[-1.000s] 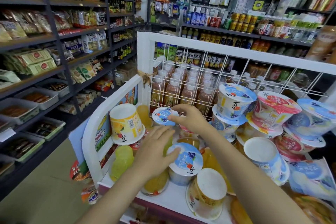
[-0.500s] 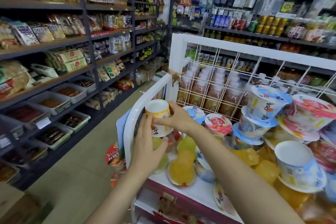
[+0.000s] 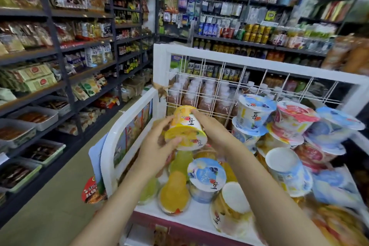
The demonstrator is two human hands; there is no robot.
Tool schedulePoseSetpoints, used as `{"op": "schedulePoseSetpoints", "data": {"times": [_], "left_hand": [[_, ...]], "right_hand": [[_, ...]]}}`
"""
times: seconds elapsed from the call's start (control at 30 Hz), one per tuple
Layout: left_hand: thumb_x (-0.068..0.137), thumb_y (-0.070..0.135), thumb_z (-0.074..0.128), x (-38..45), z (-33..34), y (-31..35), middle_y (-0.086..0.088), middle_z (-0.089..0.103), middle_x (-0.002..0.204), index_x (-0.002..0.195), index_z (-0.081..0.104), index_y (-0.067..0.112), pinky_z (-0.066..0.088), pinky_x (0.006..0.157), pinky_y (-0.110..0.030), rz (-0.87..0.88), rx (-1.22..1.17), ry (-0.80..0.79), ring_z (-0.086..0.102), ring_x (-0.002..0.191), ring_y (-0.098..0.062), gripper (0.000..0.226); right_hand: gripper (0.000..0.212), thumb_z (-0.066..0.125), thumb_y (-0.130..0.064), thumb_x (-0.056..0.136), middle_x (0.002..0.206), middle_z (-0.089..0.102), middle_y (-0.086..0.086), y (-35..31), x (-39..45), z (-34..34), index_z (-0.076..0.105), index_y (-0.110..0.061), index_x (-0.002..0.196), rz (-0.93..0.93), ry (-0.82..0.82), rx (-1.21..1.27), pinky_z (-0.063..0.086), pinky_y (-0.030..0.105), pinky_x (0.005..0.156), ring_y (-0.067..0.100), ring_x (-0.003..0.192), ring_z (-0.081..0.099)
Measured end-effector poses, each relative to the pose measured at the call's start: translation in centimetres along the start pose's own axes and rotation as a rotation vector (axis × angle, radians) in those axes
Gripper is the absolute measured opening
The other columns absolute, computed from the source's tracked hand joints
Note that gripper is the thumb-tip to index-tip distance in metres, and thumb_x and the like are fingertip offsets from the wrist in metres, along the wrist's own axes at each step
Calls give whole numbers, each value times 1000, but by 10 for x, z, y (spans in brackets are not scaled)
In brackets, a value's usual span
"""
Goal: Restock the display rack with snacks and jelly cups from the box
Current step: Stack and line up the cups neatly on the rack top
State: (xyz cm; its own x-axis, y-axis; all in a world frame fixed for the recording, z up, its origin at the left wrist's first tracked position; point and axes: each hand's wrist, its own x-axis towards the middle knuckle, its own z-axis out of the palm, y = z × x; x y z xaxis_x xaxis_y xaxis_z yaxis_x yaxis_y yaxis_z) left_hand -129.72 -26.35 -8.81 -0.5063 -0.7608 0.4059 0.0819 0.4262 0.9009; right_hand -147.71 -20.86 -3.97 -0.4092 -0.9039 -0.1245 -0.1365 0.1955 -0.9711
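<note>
Item: yellow jelly cup [image 3: 185,129], tilting lid-forward above the display rack [image 3: 127,124]'s left corner; left hand [image 3: 157,150] and right hand [image 3: 211,132] both gripping it, flanking.

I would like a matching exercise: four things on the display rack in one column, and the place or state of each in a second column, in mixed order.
Things:
1. yellow jelly cup
2. blue-lid cup
3. pink-lid cup
4. bottles

Places or states:
A. behind the wire grid
B. held tilted by both hands
C. stacked at the right
D. standing below the hands, lid up

Pairs: 1-B, 2-D, 3-C, 4-A
</note>
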Motion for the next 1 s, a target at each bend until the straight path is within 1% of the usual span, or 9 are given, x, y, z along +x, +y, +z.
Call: {"op": "schedulePoseSetpoints", "data": {"times": [0.1,0.23,0.37,0.43,0.53,0.67,0.83,0.9,1.0], "left_hand": [[92,25,68,17,17,2,14,66,117,131,58,26,54,74,-16,-46,-14,3,66,92,7,41],[95,21,66,38,36,3,19,72,91,125,58,29,53,67,-13,-142,-32,-41,67,76,9,32],[92,31,69,61,38,-4,0,76,94,135,54,25,59,83,-42,-229,-21,-56,73,83,-17,46],[91,36,69,70,35,-7,5,69,103,127,54,33,53,77,-26,-193,78,-46,67,91,-11,39],[93,28,68,81,27,-12,21,57,114,136,50,33,41,71,-9,-134,151,-45,56,98,1,46],[97,34,62,93,14,-29,11,55,134,137,55,29,45,99,-27,-184,199,-87,52,124,-12,41],[98,38,58,96,15,-42,2,63,129,134,61,26,44,90,-21,-169,202,-85,57,117,-12,39],[98,39,57,97,17,-44,2,63,129,135,60,28,46,92,-23,-165,211,-71,57,116,-13,39],[99,38,56,96,21,-48,6,57,138,136,57,29,45,103,-31,-148,246,-46,53,125,-12,38]], "right_hand": [[61,50,-73,85,119,70,4,12,-7,-24,65,-31,126,31,59,158,55,50,93,26,103,70],[44,49,-53,98,95,76,10,17,-14,-34,65,-18,120,37,67,268,60,47,78,31,85,74],[25,62,-24,97,93,75,12,27,-5,-33,60,-11,117,-95,113,193,56,58,86,35,82,73],[48,67,-13,93,107,71,13,28,0,-32,46,-13,136,-131,130,156,60,52,79,32,81,74],[73,71,-5,88,118,61,2,23,10,-28,33,-27,146,-183,140,77,57,24,61,22,83,73],[40,70,-15,92,122,63,0,31,35,-18,61,-15,131,-275,157,-218,53,18,69,-4,72,64],[37,67,-28,94,126,62,-11,37,44,-14,64,-25,131,-344,187,-311,50,25,97,-2,110,59],[37,66,-28,94,128,64,-8,39,48,-14,64,-26,131,-343,198,-307,51,26,92,0,107,60],[38,64,-29,96,127,65,-5,40,49,-13,61,-29,134,-331,211,-326,42,9,70,-11,79,55]]}}
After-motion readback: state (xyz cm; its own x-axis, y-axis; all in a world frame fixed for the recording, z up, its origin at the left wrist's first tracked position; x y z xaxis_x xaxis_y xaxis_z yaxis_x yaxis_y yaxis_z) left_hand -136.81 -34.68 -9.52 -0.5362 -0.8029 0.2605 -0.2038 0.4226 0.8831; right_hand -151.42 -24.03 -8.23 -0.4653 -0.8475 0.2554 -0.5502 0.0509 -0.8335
